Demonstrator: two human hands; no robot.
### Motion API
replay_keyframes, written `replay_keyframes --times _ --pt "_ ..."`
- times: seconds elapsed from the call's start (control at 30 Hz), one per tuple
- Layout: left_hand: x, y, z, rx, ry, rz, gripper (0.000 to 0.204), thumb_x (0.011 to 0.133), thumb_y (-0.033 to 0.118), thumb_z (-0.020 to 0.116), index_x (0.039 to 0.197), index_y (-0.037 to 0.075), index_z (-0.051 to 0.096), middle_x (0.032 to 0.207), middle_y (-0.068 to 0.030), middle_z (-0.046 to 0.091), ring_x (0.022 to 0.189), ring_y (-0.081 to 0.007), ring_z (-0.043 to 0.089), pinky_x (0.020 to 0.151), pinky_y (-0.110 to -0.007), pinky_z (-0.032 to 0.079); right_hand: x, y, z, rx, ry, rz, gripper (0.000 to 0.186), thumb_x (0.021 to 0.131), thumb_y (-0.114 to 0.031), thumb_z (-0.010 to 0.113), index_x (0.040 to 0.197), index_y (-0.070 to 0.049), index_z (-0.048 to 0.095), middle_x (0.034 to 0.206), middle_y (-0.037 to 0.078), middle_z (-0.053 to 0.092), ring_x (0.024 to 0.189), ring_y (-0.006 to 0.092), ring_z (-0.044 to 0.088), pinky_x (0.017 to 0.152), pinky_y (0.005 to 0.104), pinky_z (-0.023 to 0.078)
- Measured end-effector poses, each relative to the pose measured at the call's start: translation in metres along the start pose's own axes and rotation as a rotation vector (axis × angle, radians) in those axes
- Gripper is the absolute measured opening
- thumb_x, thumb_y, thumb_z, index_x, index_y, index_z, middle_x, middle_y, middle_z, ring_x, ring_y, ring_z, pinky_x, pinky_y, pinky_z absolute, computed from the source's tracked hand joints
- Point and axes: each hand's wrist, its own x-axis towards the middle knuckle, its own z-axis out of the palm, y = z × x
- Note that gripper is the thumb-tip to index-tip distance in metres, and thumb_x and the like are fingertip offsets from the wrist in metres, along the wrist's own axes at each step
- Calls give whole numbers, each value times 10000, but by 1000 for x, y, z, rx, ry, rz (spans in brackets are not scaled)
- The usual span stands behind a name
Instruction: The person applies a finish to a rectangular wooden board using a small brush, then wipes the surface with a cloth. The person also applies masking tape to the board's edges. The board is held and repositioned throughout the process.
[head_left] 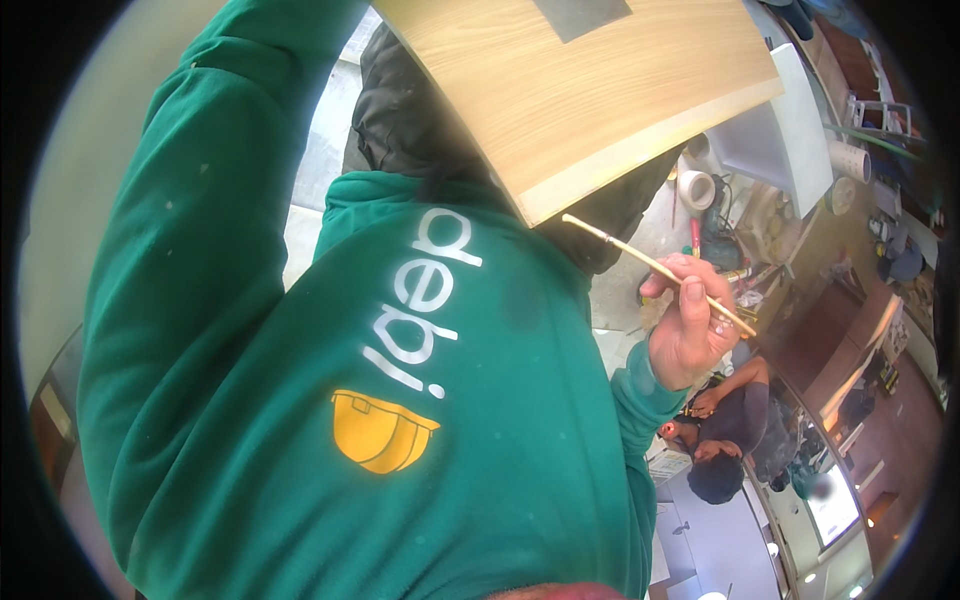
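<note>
My right hand (692,325) is closed around a thin, light wooden stick (640,257), pinched between thumb and fingers. The stick slants up to the left, and its far tip lies just beside the near corner of a wood-grain panel (600,100), apparently not touching it. The panel has a paler strip along its near edge and a grey patch (582,14) at the top. My left arm (215,150), in a green sleeve, reaches up past the top of the picture, so the left hand is out of view.
A white panel (790,130) stands beyond the wood-grain one. Right of it, the cluttered floor holds a white roll-like cylinder (695,190), a dark power tool (718,240) and scraps. Another person (735,430) in a dark shirt is at the lower right, near a pale tabletop (715,535).
</note>
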Motion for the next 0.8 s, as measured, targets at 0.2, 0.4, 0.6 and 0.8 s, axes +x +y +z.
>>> replay_keyframes --times 0.2,0.4,0.6,0.8 --pt "3 5 0 -10 -33 4 756 751 655 733 881 -90 720 894 -235 709 831 -314 681 738 -452 529 -3 -1 17 -43 -63 32 122 940 -18 601 991 67 674 937 207 691 696 208 652 607 307 563" --pt "12 -7 2 24 45 46 754 763 644 730 898 -98 718 925 -250 709 831 -325 686 744 -450 532 0 -7 12 -62 -65 -2 122 943 -24 605 989 64 677 928 202 693 696 202 653 615 306 561" --pt "3 9 -17 -36 -4 17 704 763 586 761 894 -104 721 946 -259 707 853 -319 683 759 -453 533 5 2 10 -140 16 21 132 938 -19 587 985 63 680 934 186 697 659 201 636 603 299 534" --pt "6 12 -17 -46 -8 27 676 752 572 776 880 -90 728 914 -230 710 815 -295 680 725 -436 531 12 -6 -15 -87 127 -49 232 966 -98 554 1062 73 678 955 192 693 669 207 622 641 320 512"
